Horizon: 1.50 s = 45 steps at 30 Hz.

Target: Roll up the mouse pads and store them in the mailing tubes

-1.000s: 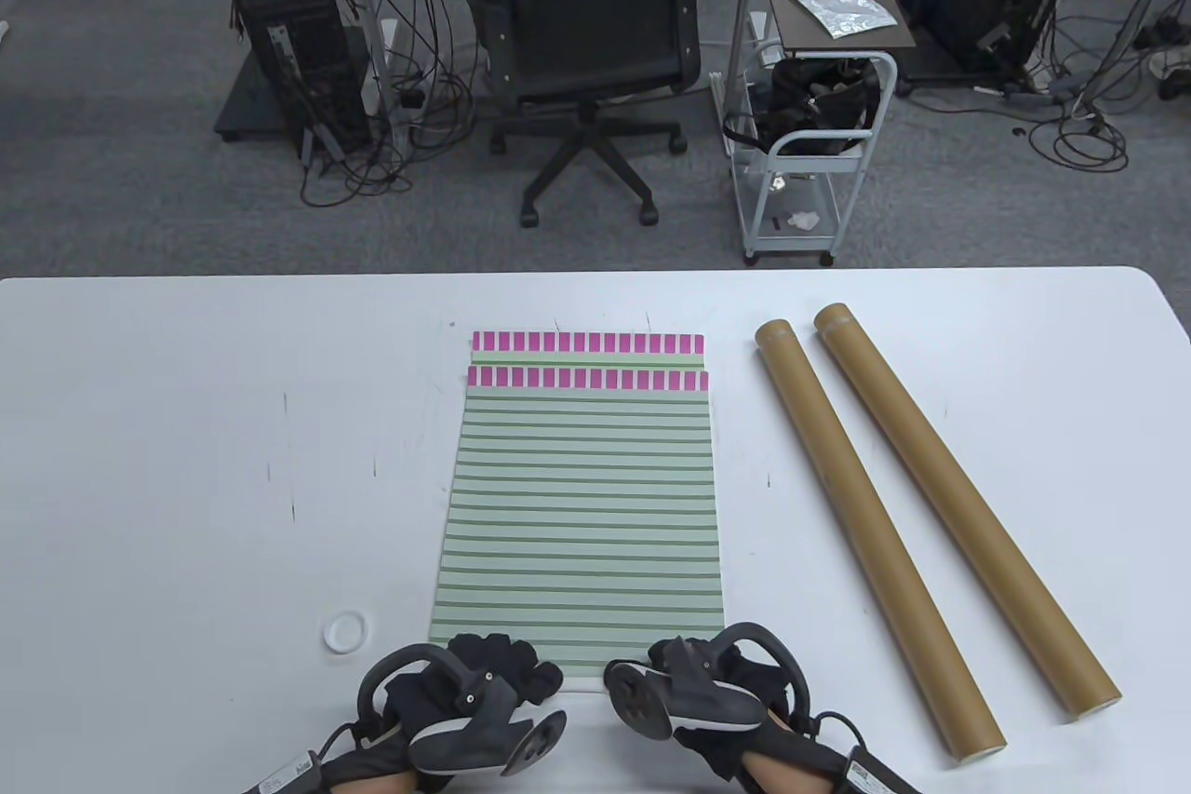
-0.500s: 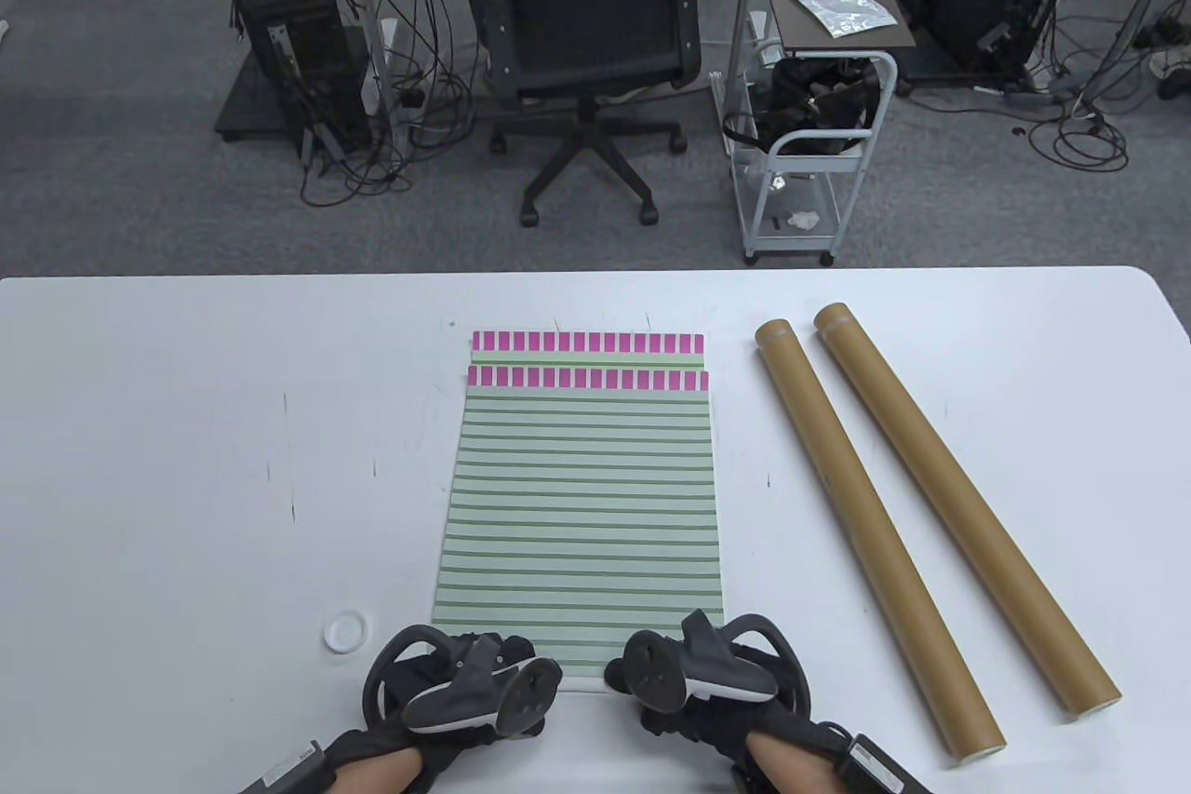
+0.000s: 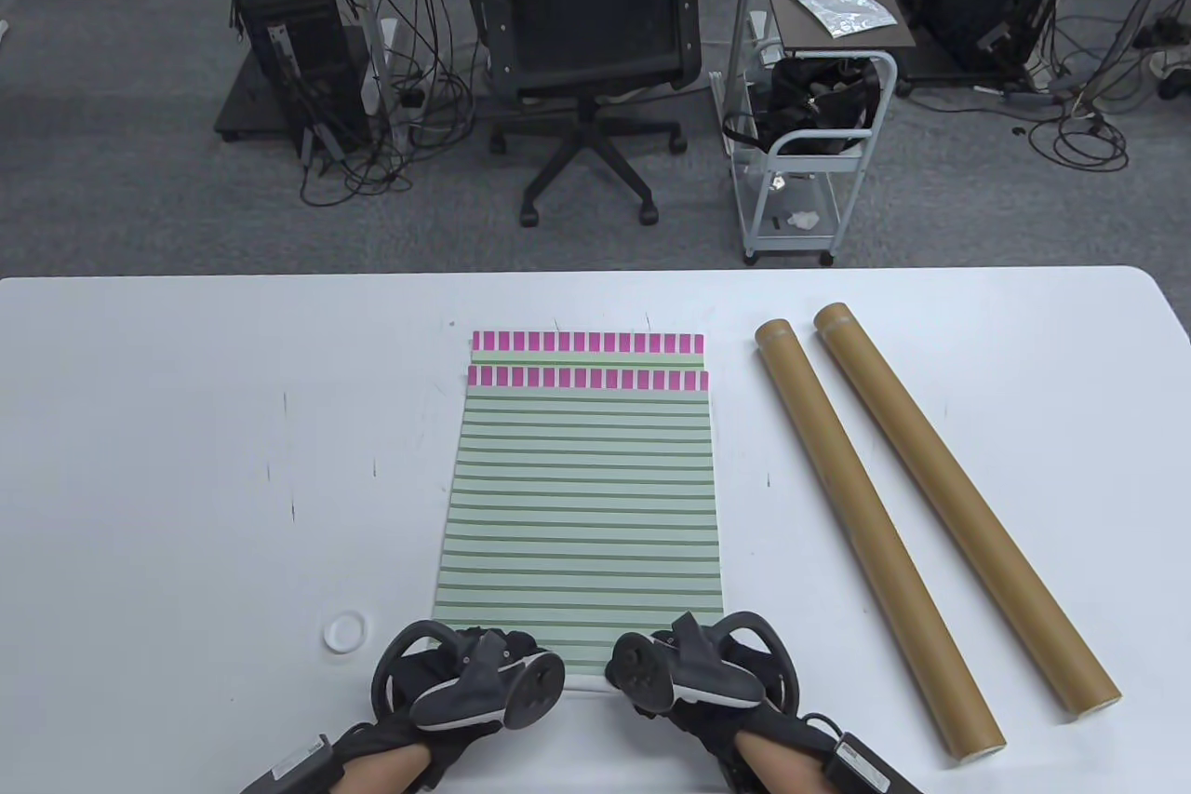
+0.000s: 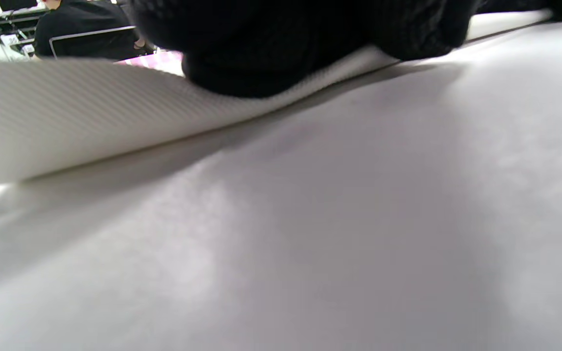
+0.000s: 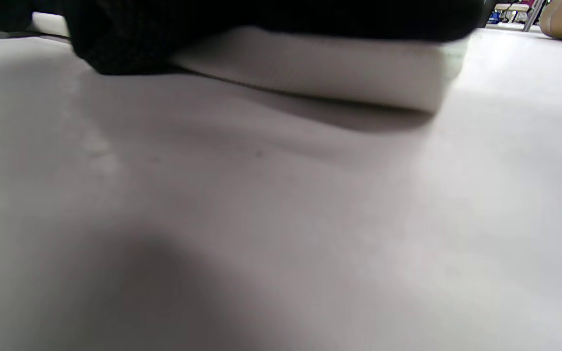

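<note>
At mat's near edge | trackers hide fingers | left hand [image 3: 437, 678], right hand [image 3: 716, 678] grip mouse pad [image 3: 582, 496]

We see bare white table [image 3: 186, 459] left of the green striped mouse pad [image 3: 582, 505], while two brown cardboard mailing tubes [image 3: 875, 533] block its right side.

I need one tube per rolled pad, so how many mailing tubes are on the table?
2. Both lie side by side right of the striped mouse pads: the inner tube nearer them, the outer tube beyond.
</note>
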{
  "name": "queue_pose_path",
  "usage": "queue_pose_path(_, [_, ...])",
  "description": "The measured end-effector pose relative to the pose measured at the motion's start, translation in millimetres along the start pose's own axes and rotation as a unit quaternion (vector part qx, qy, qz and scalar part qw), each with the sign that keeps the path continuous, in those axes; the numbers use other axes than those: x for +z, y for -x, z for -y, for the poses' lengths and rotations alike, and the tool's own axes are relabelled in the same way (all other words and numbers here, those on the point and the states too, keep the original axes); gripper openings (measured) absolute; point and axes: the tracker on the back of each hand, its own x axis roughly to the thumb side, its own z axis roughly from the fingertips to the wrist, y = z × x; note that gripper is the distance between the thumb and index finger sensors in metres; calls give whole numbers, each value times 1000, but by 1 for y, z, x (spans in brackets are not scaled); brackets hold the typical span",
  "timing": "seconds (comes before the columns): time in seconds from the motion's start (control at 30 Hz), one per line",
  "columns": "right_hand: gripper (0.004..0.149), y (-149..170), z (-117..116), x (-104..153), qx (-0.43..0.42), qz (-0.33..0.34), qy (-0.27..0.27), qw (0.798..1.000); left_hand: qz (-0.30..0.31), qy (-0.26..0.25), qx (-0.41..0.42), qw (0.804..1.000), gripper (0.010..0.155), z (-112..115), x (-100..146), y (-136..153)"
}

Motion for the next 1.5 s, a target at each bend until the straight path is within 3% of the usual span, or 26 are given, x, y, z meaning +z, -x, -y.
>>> queue_pose_path(0.27, [41, -18, 3, 11, 120, 43, 66, 990, 16, -9, -54, 998, 40, -1, -1, -5])
queue_pose_path(0.47, [40, -16, 7, 7, 98, 63, 75, 990, 25, -9, -43, 999, 41, -1, 0, -4])
queue_pose_path(0.6, [39, -19, 12, 11, 79, 79, 22, 994, 65, 41, 60, 995, 42, 0, 1, 3])
queue_pose_path(0.7, [39, -22, 11, 10, 36, 82, -66, 994, 75, 82, 127, 986, 41, 2, 0, 8])
queue_pose_path(0.83, [39, -16, 10, 9, 22, 67, -55, 996, 62, 77, 96, 990, 42, 1, -1, 6])
queue_pose_path(0.97, [46, -13, 6, 10, 51, 36, 0, 998, -3, 46, 37, 998, 57, 3, -1, 4])
queue_pose_path(1.07, [54, -15, 3, 11, 83, 32, 16, 996, -16, 57, -23, 998, 67, 5, -5, -2])
queue_pose_path(1.2, [69, -21, 0, 14, 89, 68, 4, 994, -15, 49, -45, 998, 70, 6, -5, -5])
queue_pose_path(1.37, [62, -24, -1, 13, 87, 82, -2, 993, -6, 23, -63, 998, 78, 4, -1, -8])
queue_pose_path(1.43, [61, -25, -1, 11, 90, 78, -11, 993, 12, 2, -89, 996, 76, 2, 3, -14])
queue_pose_path(1.5, [61, -26, 0, 10, 98, 75, -16, 992, 43, -10, -94, 995, 60, 1, 8, -22])
